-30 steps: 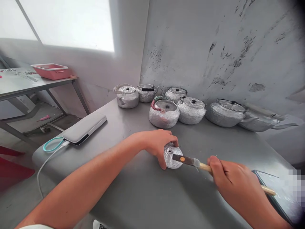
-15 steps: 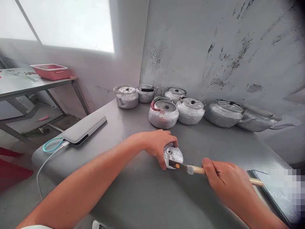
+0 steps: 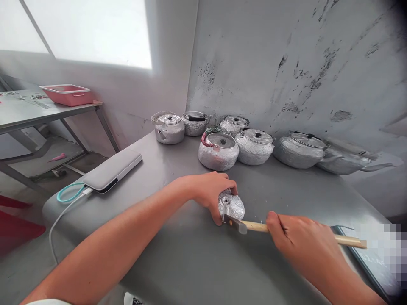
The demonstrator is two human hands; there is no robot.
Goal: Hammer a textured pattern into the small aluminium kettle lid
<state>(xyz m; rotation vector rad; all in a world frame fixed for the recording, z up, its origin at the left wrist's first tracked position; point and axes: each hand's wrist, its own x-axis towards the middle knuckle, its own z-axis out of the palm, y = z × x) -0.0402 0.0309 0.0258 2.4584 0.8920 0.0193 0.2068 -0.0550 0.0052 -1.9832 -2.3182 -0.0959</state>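
My left hand point(image 3: 219, 192) grips the rim of a round silver kettle lid point(image 3: 233, 206) on the grey table point(image 3: 190, 258). A small hole shows in the lid's middle. In my right hand point(image 3: 297, 235) is the wooden handle of a hammer point(image 3: 235, 223), its fingers closed round it. The hammer's metal head lies over the lid's near edge, close to my left fingertips; whether it touches cannot be told. Beyond my hands stands a dented kettle point(image 3: 218, 156) without its lid, with a red and green wrapped handle.
Several more kettles point(image 3: 254, 146) line the wall. A grey power bank point(image 3: 112, 171) with a white cable lies at the left. A phone point(image 3: 365, 258) sits at the right, under the hammer handle's end. A pink basket point(image 3: 68, 95) stands on another table.
The hammer head has turned and shifted slightly down and left, toward the lid's near edge. My left hand and the lid have stayed nearly still.
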